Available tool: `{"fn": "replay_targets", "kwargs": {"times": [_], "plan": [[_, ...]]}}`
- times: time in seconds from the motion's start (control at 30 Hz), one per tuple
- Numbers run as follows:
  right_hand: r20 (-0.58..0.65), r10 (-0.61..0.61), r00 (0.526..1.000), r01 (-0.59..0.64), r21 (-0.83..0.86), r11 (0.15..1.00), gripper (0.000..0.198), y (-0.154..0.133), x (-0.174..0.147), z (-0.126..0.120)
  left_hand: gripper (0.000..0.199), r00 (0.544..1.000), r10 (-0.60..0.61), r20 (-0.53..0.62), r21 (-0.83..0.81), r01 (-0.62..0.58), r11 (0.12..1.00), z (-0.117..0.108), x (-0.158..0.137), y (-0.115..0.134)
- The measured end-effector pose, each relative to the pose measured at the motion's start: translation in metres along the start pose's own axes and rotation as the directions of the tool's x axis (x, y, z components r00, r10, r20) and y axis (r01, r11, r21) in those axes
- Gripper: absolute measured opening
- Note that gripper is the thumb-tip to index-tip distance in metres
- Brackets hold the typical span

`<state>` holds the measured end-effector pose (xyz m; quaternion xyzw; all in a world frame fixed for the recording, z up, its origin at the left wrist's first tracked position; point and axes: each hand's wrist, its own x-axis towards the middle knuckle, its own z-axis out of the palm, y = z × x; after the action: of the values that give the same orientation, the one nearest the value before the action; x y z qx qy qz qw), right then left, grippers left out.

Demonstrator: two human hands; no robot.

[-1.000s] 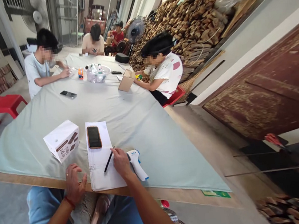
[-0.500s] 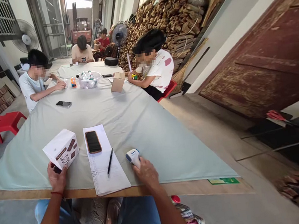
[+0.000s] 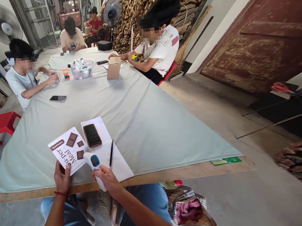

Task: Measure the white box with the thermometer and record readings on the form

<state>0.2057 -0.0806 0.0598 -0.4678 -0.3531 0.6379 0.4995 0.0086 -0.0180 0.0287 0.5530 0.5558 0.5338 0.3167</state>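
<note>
White plastic fills our right hand (image 3: 107,176): its grip is wrapped around a thermometer gun (image 3: 93,162), nose aimed at the box (image 3: 67,150) that our left hand (image 3: 62,177) pinches by its near corner above the bench (image 3: 142,129). Beyond lie a paper (image 3: 104,148), pen (image 3: 111,152) and phone (image 3: 92,135).

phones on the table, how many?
3. One phone lies on the paper sheet by the pen; a second lies farther up the left side; a third sits near the cardboard box. Others may be hidden.
</note>
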Motion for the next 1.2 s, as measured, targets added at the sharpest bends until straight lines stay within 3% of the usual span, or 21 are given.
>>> {"fn": "replay_targets", "kwargs": {"times": [0.1,0.33,1.2], "plan": [[0.003,-0.029,1.000,0.029,-0.025,0.999,0.031,0.005,0.007,0.012,0.060,1.000,0.003,0.010,0.001,-0.003,1.000,0.000,0.000,0.001],[0.034,-0.067,0.997,0.069,-0.056,0.996,0.033,0.001,0.023,0.014,0.058,1.000,0.019,0.016,0.013,-0.019,1.000,0.000,-0.001,0.000],[0.004,-0.061,0.998,0.061,-0.048,0.997,0.033,-0.003,0.020,0.018,0.064,1.000,0.001,0.005,0.067,-0.002,0.998,-0.001,-0.002,-0.004]]}}
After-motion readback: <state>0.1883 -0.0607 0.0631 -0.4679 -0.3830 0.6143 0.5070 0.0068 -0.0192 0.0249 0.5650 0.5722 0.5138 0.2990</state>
